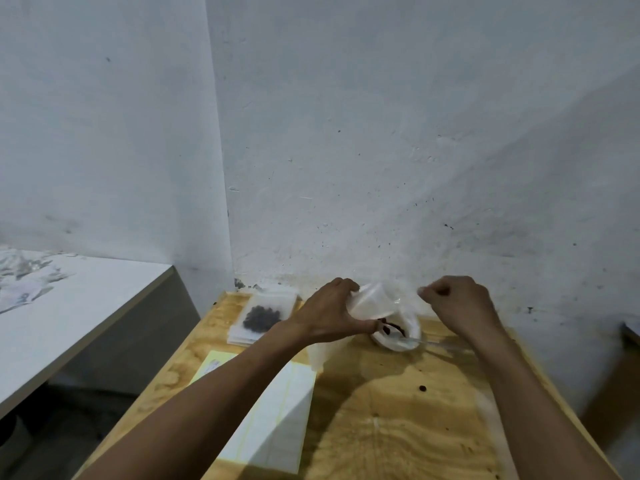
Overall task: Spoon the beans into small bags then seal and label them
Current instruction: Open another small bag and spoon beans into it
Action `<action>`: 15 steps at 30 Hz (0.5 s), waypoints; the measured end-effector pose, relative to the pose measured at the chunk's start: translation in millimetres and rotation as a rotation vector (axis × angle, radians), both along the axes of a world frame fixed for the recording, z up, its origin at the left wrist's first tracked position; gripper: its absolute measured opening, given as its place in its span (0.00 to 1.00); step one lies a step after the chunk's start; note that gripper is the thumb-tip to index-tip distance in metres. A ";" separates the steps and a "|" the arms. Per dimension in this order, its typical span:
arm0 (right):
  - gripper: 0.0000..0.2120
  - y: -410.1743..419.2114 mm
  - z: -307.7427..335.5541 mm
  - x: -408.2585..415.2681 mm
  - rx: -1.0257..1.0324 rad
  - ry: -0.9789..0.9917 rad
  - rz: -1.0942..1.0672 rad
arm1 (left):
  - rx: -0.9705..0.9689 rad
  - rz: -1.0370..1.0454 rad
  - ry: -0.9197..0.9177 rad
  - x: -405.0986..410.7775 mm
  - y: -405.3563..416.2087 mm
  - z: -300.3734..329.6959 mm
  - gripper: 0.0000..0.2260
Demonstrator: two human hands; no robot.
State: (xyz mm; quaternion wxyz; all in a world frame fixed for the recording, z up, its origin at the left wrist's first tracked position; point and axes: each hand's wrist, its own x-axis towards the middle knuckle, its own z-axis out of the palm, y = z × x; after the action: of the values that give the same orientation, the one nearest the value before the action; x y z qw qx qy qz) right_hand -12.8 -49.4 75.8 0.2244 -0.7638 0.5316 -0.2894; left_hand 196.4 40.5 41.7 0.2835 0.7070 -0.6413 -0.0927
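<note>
Head view: left hand (332,313) grips the near-left edge of a small clear bag (375,301), fingers curled round the plastic, holding it mouth-up just above a white bowl (398,337) of dark beans (393,328). Right hand (460,306) sits at 3 o'clock of the bag, fingers clenched in a pinch; probably on the bag's far flap, though the film is too sheer to be sure. A spoon handle (433,344) pokes out of the bowl toward 3 o'clock, lying flat under the right wrist, so the right hand is nearer to it. Filled bag (263,315) rests at 10 o'clock of the bowl on the worktop (398,427). Label sheets (273,410) lie at 7 o'clock. One stray bean (422,388) sits at 6 o'clock of the bowl.
</note>
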 end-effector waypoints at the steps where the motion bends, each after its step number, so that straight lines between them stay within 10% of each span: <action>1: 0.20 -5.5 -4.9 -8.4 0.033 0.165 -0.089 | 0.030 0.030 0.060 1.9 -1.6 -1.2 0.35; 6: 0.29 -12.4 -42.5 -35.9 0.376 0.321 -0.128 | 0.149 0.093 0.583 1.2 -9.0 -5.9 0.23; 9: 0.20 -13.2 -63.8 -38.1 0.517 -0.048 -0.039 | 0.221 0.075 0.767 -3.9 -19.1 -12.8 0.46; 15: 0.20 -16.8 -64.8 -33.9 0.135 -0.138 -0.098 | 0.289 0.047 0.849 -21.9 -35.4 -16.7 0.51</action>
State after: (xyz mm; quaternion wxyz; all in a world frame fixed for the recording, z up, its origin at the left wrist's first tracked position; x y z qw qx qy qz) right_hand -46.7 -66.3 11.1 0.2971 -0.6981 0.5700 -0.3155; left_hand 174.5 5.1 24.9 0.4219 0.6530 -0.4325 -0.4566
